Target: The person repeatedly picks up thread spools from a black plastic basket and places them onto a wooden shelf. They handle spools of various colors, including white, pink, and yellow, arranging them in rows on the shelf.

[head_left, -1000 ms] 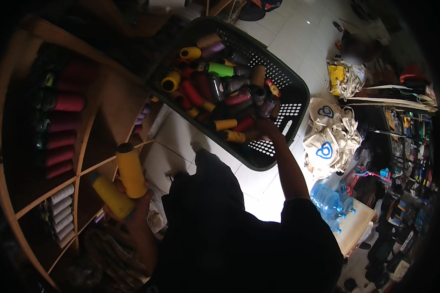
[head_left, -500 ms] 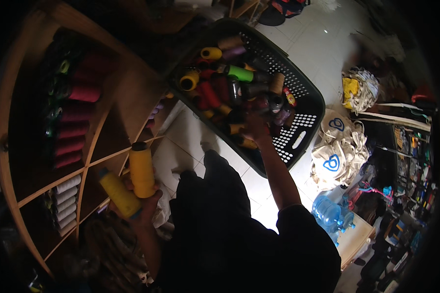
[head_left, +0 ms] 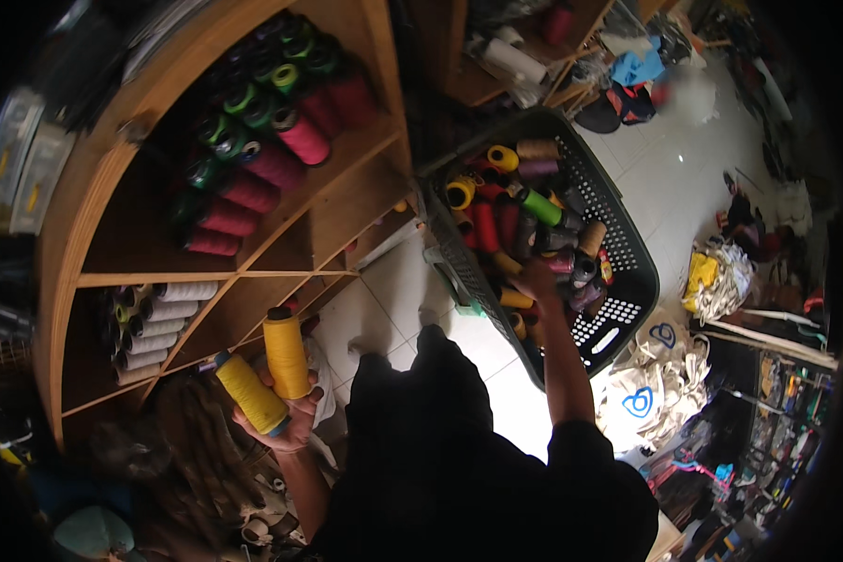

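My left hand point(head_left: 295, 421) is closed around two large yellow thread spools, held side by side and nearly upright. One yellow spool point(head_left: 287, 356) has a dark top end; the other yellow spool point(head_left: 251, 393) leans left and shows blue ends. Reaching into a dark plastic basket point(head_left: 639, 281), my right hand point(head_left: 538, 281) is among loose thread spools, beside a yellow spool point(head_left: 515, 298). Its fingers are dim and partly hidden, so any hold is unclear. Around it lie a green spool point(head_left: 539, 207), a red spool point(head_left: 485, 227) and a tan spool point(head_left: 591, 239).
Wooden shelving point(head_left: 239, 272) on the left carries pink spools point(head_left: 253, 192) and grey-white spools point(head_left: 159, 332). Cream cloth bags point(head_left: 642, 398) with blue marks lie right of the basket. Crumpled brown cloth point(head_left: 201, 450) is below my left hand. White floor tiles point(head_left: 384, 295) show between shelf and basket.
The view has shifted, bringing more of the shelving into sight. My left hand still holds both yellow spools. My right hand stays inside the basket among the spools.
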A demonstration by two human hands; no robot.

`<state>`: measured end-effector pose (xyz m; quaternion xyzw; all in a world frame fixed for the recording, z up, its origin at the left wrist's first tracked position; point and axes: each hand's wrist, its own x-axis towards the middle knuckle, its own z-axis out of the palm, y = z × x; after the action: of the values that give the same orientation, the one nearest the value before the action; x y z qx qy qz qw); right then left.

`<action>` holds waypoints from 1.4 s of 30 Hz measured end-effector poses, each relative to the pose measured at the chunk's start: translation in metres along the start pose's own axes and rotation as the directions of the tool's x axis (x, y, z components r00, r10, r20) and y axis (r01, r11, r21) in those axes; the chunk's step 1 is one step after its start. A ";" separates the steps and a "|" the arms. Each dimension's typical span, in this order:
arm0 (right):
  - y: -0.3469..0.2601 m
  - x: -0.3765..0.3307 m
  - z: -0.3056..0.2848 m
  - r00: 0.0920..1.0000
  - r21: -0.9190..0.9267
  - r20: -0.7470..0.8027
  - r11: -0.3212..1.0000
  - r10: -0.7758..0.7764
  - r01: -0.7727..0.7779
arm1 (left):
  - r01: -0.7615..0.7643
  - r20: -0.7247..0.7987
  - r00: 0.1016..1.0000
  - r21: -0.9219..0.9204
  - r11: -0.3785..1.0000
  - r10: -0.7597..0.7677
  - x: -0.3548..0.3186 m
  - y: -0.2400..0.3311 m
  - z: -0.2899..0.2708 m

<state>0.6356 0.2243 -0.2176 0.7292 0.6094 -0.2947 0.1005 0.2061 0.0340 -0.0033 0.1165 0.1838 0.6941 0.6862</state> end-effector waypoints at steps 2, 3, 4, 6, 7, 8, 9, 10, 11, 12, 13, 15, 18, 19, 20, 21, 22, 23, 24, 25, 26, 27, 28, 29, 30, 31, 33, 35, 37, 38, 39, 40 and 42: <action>0.010 -0.026 -0.028 0.999 0.132 0.046 0.991 0.003 -0.009 | -0.071 -0.034 0.997 0.036 0.997 0.073 -0.012 0.011 -0.007; 0.019 -0.040 -0.037 0.999 0.237 0.034 0.971 0.020 -0.027 | -0.094 -0.059 0.994 0.031 0.995 0.095 -0.017 0.017 -0.014; 0.009 -0.060 -0.057 0.995 0.376 0.096 0.927 -0.028 -0.010 | -0.138 -0.094 0.985 0.042 0.990 0.142 -0.028 0.025 -0.020; 0.001 -0.093 -0.065 0.994 0.632 0.107 0.774 -0.038 -0.039 | -0.214 -0.190 0.957 0.038 0.976 0.218 -0.046 0.040 -0.033; -0.019 -0.111 -0.072 0.982 0.712 0.180 0.696 -0.058 -0.089 | -0.224 -0.173 0.957 0.074 0.972 0.234 -0.048 0.049 -0.037; -0.045 -0.131 -0.064 0.981 0.834 0.083 0.551 -0.178 0.029 | -0.230 -0.145 0.960 0.081 0.970 0.240 -0.047 0.062 -0.036; -0.074 -0.145 -0.063 0.930 0.878 0.042 0.458 -0.364 0.140 | -0.248 -0.121 0.959 0.078 0.965 0.257 -0.049 0.073 -0.038; -0.103 -0.159 -0.061 0.861 0.896 0.014 0.388 -0.509 0.215 | -0.261 -0.110 0.958 0.056 0.964 0.266 -0.051 0.086 -0.044; -0.146 -0.180 -0.060 0.845 0.932 0.082 0.341 -0.528 0.122 | -0.276 -0.105 0.955 0.037 0.960 0.279 -0.056 0.098 -0.050; -0.176 -0.184 -0.045 0.813 0.911 0.098 0.381 -0.573 0.159 | -0.301 -0.081 0.950 0.029 0.953 0.302 -0.063 0.110 -0.053; -0.220 -0.199 -0.036 0.769 0.913 0.134 0.379 -0.625 0.149 | -0.337 -0.064 0.938 0.044 0.940 0.340 -0.071 0.124 -0.057; -0.287 -0.216 0.000 0.654 0.863 0.135 0.412 -0.745 0.291 | -0.413 -0.029 0.909 0.059 0.909 0.416 -0.094 0.148 -0.066; -0.384 -0.259 0.043 0.447 0.776 0.079 0.336 -0.891 0.533 | -0.546 -0.022 0.837 0.034 0.837 0.547 -0.134 0.177 -0.070; -0.412 -0.275 0.054 0.401 0.774 0.105 0.328 -0.910 0.542 | -0.582 -0.034 0.812 0.025 0.813 0.582 -0.148 0.187 -0.072; -0.436 -0.286 0.071 0.350 0.829 0.135 0.299 -0.927 0.472 | -0.614 -0.051 0.787 0.024 0.789 0.615 -0.161 0.196 -0.073; -0.456 -0.297 0.089 0.297 0.876 0.173 0.285 -0.939 0.390 | -0.644 -0.058 0.762 0.032 0.764 0.645 -0.177 0.203 -0.076; -0.476 -0.309 0.108 0.250 0.886 0.199 0.283 -0.948 0.368 | -0.669 -0.062 0.740 0.035 0.742 0.670 -0.191 0.211 -0.081; -0.498 -0.319 0.123 0.202 0.899 0.210 0.270 -0.957 0.345 | -0.689 -0.054 0.721 0.044 0.723 0.691 -0.202 0.220 -0.084; -0.520 -0.334 0.129 0.127 0.906 0.211 0.243 -0.969 0.346 | -0.701 -0.046 0.709 0.062 0.711 0.703 -0.211 0.229 -0.086; -0.540 -0.346 0.144 0.127 0.901 0.176 0.212 -0.976 0.378 | -0.716 -0.028 0.695 0.063 0.695 0.719 -0.220 0.239 -0.089; -0.557 -0.357 0.159 0.132 0.894 0.139 0.181 -0.981 0.410 | -0.727 -0.010 0.685 0.062 0.684 0.729 -0.227 0.246 -0.090; -0.575 -0.367 0.173 0.137 0.884 0.099 0.151 -0.986 0.442 | -0.737 0.009 0.675 0.059 0.674 0.737 -0.232 0.254 -0.092; -0.599 -0.384 0.177 0.156 0.876 0.054 0.122 -0.986 0.466 | -0.745 0.050 0.661 0.168 0.646 0.749 -0.236 0.261 -0.094; -0.625 -0.401 0.176 0.171 0.869 0.008 0.092 -0.985 0.487 | -0.755 0.049 0.649 0.172 0.633 0.760 -0.241 0.266 -0.096; -0.651 -0.408 0.178 0.140 0.878 -0.012 0.057 -0.990 0.476 | -0.760 0.047 0.641 0.176 0.625 0.766 -0.245 0.270 -0.097; -0.677 -0.409 0.181 0.110 0.882 -0.036 0.020 -0.993 0.471 | -0.767 0.050 0.633 0.173 0.618 0.772 -0.247 0.274 -0.098; -0.729 -0.403 0.195 0.107 0.857 -0.183 -0.105 -0.977 0.504 | -0.765 0.056 0.639 0.153 0.626 0.767 -0.249 0.281 -0.101; -0.789 -0.389 0.223 0.333 0.832 -0.258 -0.034 -0.907 0.554 | -0.769 0.041 0.633 0.147 0.622 0.773 -0.253 0.285 -0.103; -0.843 -0.388 0.238 0.389 0.654 -0.356 0.071 -0.850 0.753 | -0.770 0.039 0.632 0.146 0.621 0.774 -0.258 0.286 -0.108; -0.868 -0.381 0.249 0.319 0.537 -0.465 0.023 -0.826 0.844 | -0.776 0.030 0.623 0.150 0.613 0.781 -0.260 0.283 -0.111; -0.890 -0.372 0.257 0.235 0.399 -0.562 -0.012 -0.793 0.917 | -0.773 0.040 0.628 0.150 0.617 0.777 -0.258 0.284 -0.112; -0.909 -0.373 0.260 0.253 0.351 -0.508 0.070 -0.824 0.934 | -0.772 0.049 0.630 0.153 0.617 0.775 -0.257 0.286 -0.113; -0.942 -0.373 0.262 0.251 0.234 -0.404 0.166 -0.880 0.958 | -0.771 0.049 0.630 0.154 0.618 0.775 -0.258 0.288 -0.110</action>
<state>-0.3692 0.0059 -0.0227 0.2325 0.8467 -0.3569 -0.3189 -0.0935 -0.2305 0.0402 0.2311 0.1786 0.9056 0.3075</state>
